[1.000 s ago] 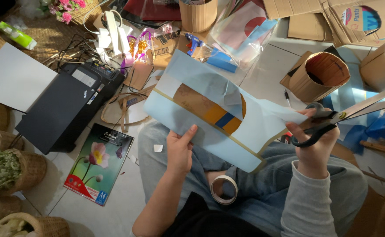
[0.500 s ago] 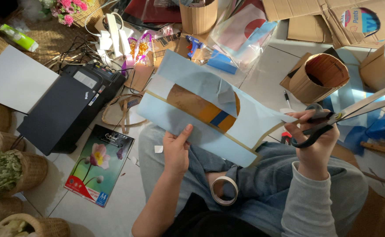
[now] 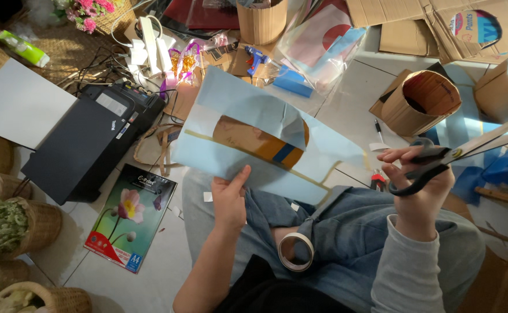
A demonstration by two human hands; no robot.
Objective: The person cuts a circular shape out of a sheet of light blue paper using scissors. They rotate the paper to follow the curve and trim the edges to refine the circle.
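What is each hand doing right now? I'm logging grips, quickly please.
Left hand: closed on the lower edge of the light blue paper sheet.
Right hand: closed around the black scissors, clear of the paper.

Large pale blue paper sheet (image 3: 231, 153) with brown and orange printed shape and curved cut flap, held flat above the lap, lower edge pinched by left hand (image 3: 229, 200), black-handled long-bladed scissors (image 3: 439, 159) gripped in right hand (image 3: 419, 185), blades apart, pointing right, clear of sheet

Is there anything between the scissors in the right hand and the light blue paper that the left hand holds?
Nothing visible. The scissors in the right hand are beside the light blue paper.
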